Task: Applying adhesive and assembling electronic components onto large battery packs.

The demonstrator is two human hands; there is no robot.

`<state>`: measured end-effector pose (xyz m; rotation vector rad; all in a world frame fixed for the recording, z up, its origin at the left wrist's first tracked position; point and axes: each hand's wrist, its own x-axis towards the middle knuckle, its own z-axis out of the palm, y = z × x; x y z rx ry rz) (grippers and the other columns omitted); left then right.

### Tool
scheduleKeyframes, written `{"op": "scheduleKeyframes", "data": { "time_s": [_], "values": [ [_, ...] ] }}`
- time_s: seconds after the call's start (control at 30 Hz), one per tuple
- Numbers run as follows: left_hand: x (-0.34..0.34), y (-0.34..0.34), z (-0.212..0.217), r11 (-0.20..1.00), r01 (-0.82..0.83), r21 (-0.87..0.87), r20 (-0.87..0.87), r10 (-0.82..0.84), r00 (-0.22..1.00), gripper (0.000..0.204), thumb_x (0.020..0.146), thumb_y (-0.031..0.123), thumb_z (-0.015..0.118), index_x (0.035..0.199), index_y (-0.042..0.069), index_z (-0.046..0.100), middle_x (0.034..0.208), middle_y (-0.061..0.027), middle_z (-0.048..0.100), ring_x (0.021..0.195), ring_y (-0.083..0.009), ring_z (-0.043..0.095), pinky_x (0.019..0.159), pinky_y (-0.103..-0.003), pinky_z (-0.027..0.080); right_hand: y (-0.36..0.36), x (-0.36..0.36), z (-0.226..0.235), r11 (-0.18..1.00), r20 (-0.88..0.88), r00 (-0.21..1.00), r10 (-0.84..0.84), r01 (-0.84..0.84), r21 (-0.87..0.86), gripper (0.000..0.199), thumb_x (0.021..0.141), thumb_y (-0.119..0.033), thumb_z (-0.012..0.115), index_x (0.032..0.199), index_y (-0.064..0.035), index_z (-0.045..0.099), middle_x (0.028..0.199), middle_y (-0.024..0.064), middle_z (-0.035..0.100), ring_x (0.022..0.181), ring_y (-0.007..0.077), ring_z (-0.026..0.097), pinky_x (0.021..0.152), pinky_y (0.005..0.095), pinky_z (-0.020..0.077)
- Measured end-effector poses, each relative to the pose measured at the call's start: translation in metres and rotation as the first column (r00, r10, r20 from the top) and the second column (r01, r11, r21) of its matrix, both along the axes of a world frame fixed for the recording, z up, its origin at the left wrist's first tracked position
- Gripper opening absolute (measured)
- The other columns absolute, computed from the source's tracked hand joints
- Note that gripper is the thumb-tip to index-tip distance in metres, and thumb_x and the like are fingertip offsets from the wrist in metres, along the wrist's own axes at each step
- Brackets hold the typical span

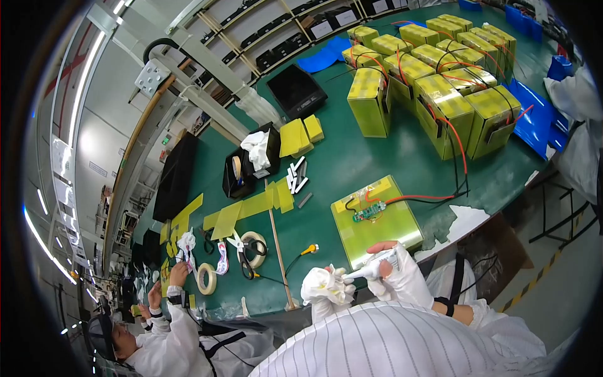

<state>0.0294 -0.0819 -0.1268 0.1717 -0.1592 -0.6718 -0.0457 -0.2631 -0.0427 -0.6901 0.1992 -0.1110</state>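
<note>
We are clenching a white tube point(370, 270) in our right hand point(396, 270), left hand point(326, 286) gripping its tip, risking smearing the yellow pack point(377, 220) just beyond.

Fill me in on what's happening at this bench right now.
A person in a white striped coat and white gloves holds a small white tube in the right hand, with the left hand bunched against its tip. Just ahead, a yellow-wrapped battery pack with a small green circuit board lies flat on the green table. A co-worker's hand works beside a tape roll.
</note>
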Motion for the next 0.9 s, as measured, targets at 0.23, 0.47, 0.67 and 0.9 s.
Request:
{"op": "scheduleKeyframes", "data": {
  "time_s": [0.23, 0.47, 0.67, 0.9],
  "values": [
    [-0.015, -0.016, 0.005, 0.958, -0.202, 0.202, 0.005, 0.205, 0.979, 0.058, 0.09, 0.018, 0.064, 0.141, 0.006, 0.038, 0.13, -0.019, 0.051, 0.115, -0.0328, 0.053, 0.1, -0.045, 0.046, 0.013, 0.002, -0.013, 0.998, -0.031, 0.999, -0.035, 0.033, -0.059, 0.04, 0.095, -0.033, 0.061, 0.121, -0.0068, 0.046, 0.081, 0.0002, 0.053, 0.06, 0.0035, 0.044, 0.05, 0.0186, 0.0337],
    [-0.015, -0.004, -0.028, 0.855, -0.306, 0.419, 0.039, 0.32, 0.947, 0.058, 0.091, 0.023, 0.065, 0.138, 0.004, 0.038, 0.131, -0.0185, 0.051, 0.118, -0.0318, 0.053, 0.103, -0.046, 0.045, 0.015, 0.006, -0.017, 0.992, -0.065, 0.994, -0.09, 0.084, -0.091, 0.042, 0.094, -0.035, 0.063, 0.121, -0.0077, 0.048, 0.086, 0.0001, 0.055, 0.065, 0.0033, 0.047, 0.054, 0.017, 0.0354],
    [-0.023, -0.008, -0.012, 0.803, -0.368, 0.469, -0.005, 0.419, 0.908, 0.05, 0.091, 0.02, 0.064, 0.133, 0.002, 0.041, 0.122, -0.0186, 0.055, 0.108, -0.0281, 0.059, 0.09, -0.04, 0.053, 0.019, 0.003, -0.023, 0.976, -0.107, 0.987, -0.116, 0.093, -0.199, 0.037, 0.092, -0.025, 0.066, 0.12, -0.0059, 0.049, 0.092, 0.002, 0.057, 0.075, 0.007, 0.052, 0.067, 0.0208, 0.0446],
    [-0.02, -0.004, -0.006, 0.193, -0.712, 0.675, 0.69, 0.174, 0.702, 0.031, 0.087, 0.014, 0.065, 0.109, 0.001, 0.047, 0.1, -0.0169, 0.059, 0.083, -0.0231, 0.06, 0.072, -0.034, 0.051, 0.024, -0.001, -0.029, 0.834, 0.063, 0.976, -0.21, 0.213, -0.51, 0.038, 0.086, -0.017, 0.071, 0.117, -0.0043, 0.053, 0.095, 0.005, 0.058, 0.084, 0.0121, 0.057, 0.075, 0.0259, 0.0476]
  ]
}}
